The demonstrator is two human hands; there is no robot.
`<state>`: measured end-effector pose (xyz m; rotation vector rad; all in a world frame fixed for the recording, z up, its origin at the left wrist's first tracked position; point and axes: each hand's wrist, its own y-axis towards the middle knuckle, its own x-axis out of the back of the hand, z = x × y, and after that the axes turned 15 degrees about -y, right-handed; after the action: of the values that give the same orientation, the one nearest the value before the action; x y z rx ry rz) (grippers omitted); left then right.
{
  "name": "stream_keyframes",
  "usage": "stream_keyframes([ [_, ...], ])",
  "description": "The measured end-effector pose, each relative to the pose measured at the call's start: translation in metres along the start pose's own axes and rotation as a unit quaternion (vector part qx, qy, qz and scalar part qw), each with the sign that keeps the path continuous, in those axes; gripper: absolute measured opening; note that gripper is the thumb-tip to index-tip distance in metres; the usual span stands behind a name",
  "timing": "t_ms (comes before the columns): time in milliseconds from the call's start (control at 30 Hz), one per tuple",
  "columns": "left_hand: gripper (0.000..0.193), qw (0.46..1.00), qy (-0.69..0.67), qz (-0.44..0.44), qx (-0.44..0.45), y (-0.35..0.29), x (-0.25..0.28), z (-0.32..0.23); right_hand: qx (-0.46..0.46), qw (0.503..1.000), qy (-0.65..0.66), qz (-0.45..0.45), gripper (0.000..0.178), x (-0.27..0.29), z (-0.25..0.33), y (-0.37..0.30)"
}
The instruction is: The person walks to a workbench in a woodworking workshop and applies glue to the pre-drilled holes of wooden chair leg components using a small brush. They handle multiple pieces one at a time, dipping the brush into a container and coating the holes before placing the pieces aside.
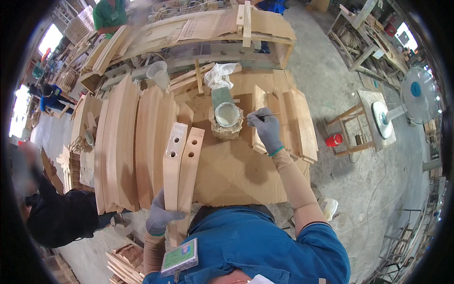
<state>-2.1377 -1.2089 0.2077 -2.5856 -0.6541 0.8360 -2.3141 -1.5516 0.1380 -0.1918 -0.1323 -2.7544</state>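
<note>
Beyond the table, bench: long and wooden, sheeted with cardboard (272,28); a person (109,18) in green stands behind its left end.
Table: topped with brown cardboard (236,177), directly before the wearer.
Left stack: pale boards (125,151) standing on edge in close rows along the table's left side.
Right stack: fewer boards (295,125), side by side near the right edge.
Fan: well apart from the table on the right, its white base on a wooden stool (353,113); a red bucket (334,140) sits low beside the stool.
Bars: two (172,165), side by side between the left stack and bare cardboard, each with two round holes at its far end; the left one shows a whitish, glossy face there.
Left hand (163,215): gloved in grey, gripping the left bar low down, thumb across the front; whether it also bears the right bar, I cannot tell.
Right hand (266,130): gloved in grey, fingers closed on a thin brush.
Pot (227,115): round, holding whitish liquid, seated on a crusted block (227,134) mid-table.
Brush (272,114): roughly level, one end near the pot's right rim; contact unclear.
</note>
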Motion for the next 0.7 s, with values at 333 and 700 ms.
stream_keyframes([
  [333,0.087,0.999,-0.005,-0.034,-0.037,0.004,0.001,-0.004,0.048,0.996,-0.079,0.002,0.009,-0.023,-0.024,0.012],
  [700,0.086,0.996,0.010,-0.065,-0.056,0.012,-0.001,-0.008,-0.183,0.908,0.375,-0.040,0.005,-0.031,-0.048,0.006],
])
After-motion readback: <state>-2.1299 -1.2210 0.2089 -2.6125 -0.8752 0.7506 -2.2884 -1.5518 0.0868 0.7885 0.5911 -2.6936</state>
